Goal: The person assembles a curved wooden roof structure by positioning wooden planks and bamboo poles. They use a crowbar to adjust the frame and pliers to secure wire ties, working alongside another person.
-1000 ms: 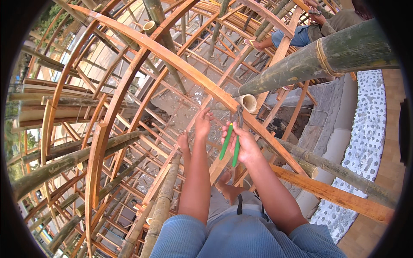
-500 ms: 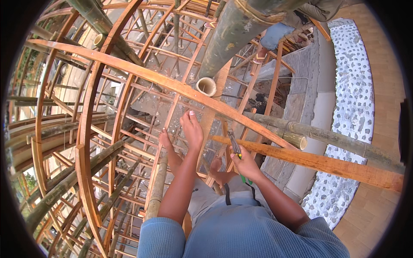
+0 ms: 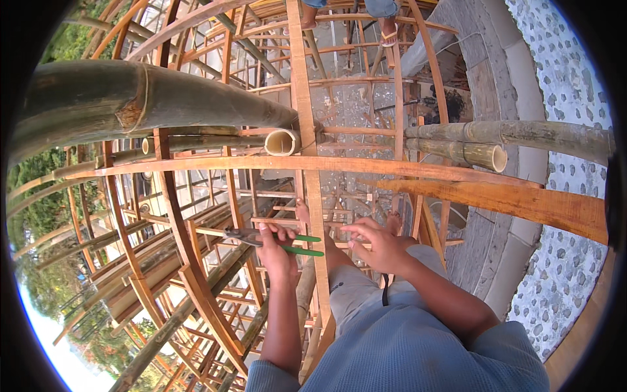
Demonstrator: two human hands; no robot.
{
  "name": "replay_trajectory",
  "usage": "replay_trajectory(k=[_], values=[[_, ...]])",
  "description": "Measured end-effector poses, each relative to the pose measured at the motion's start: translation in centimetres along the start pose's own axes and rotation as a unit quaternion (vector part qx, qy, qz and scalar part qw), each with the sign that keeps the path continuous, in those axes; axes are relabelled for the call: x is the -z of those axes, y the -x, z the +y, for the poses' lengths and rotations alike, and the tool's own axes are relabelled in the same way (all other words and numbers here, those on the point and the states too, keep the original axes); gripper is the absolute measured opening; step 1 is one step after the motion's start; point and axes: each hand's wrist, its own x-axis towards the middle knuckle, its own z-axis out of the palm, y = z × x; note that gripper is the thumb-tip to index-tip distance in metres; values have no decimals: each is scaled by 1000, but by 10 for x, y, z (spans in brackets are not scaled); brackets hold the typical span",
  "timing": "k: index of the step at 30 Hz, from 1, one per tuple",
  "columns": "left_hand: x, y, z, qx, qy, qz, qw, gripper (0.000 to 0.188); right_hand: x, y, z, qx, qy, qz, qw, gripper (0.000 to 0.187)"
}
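A pair of pliers (image 3: 304,251) with green handles lies across my left hand (image 3: 274,245), whose fingers are closed around it. The dark jaws point left and the handle ends point right, just over an upright-running wooden plank (image 3: 316,215). My right hand (image 3: 379,245) hovers to the right of the handles, fingers apart, with nothing visible in it. Beyond both hands a long wooden beam (image 3: 248,163) crosses from left to right. Close behind that beam is the cut end of a thick bamboo pole (image 3: 282,142).
Wooden slats and bamboo poles form an open framework with gaps down to a lower floor. A bamboo pole (image 3: 457,151) and an orange-brown board (image 3: 509,201) reach in from the right. A stone-studded white strip (image 3: 568,261) runs beyond a grey ledge. Another person's legs (image 3: 385,16) show at the top.
The pliers have passed from my right hand to my left. My right hand is now free. The view has turned, so the thick bamboo pole and the beam lie more level.
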Motion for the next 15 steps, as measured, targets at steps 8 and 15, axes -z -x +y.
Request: replay_trajectory(k=[8,15], values=[[-17,-216,87,-421,-618,329,577,21,-23,-150,132,-153,-322,158,921,28],[-25,-276,40,-420,-490,370,669,20,-30,-277,138,13,-318,209,925,24]])
